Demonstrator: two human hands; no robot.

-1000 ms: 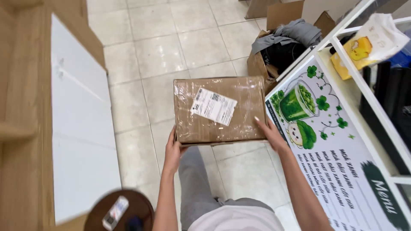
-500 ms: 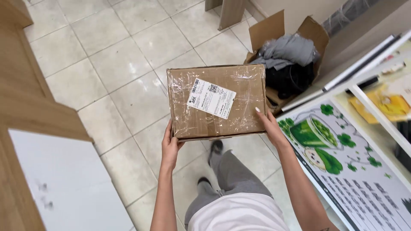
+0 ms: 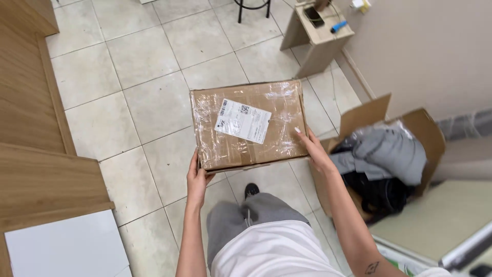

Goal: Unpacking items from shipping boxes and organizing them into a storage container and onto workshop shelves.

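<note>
Head view, looking down. Nearest: the person's white shirt (image 3: pixel 274 251) and grey trousers (image 3: pixel 241 218), one dark shoe (image 3: pixel 251 191) on the tiled floor (image 3: pixel 123 102).

Left hand (image 3: pixel 197 177) is at the 7 o'clock corner of the cardboard box (image 3: pixel 248 125); palm against the near left edge, fingers (image 3: pixel 193 165) closed on that corner, partly tucked beneath and hidden. Right hand (image 3: pixel 312 149) is at the box's 4 o'clock side, fingers (image 3: pixel 302 134) pressed flat along the right edge, gripping it. Box is held between both hands, clear of the floor, in front of the torso, top face toward the camera, turned a little so its far edge runs up toward 1 o'clock. Surface is wrapped in clear tape; a white shipping label (image 3: pixel 242 121) sits on the top, left of middle.

At 3 to 4 o'clock of the box, just beside the right forearm: an open carton (image 3: pixel 420 131) on the floor, flaps up, holding grey clothing (image 3: pixel 384 151) over something dark.

At 9 o'clock: wooden panelling (image 3: pixel 31 118); a white board (image 3: pixel 66 249) at 7 o'clock.

Far, at 1 o'clock: a small wooden stand (image 3: pixel 318 36) against the beige wall (image 3: pixel 425 51), with a dark phone-like object (image 3: pixel 313 16) and a blue item (image 3: pixel 338 25) on top. At 12 o'clock: black stool legs (image 3: pixel 252 7).
</note>
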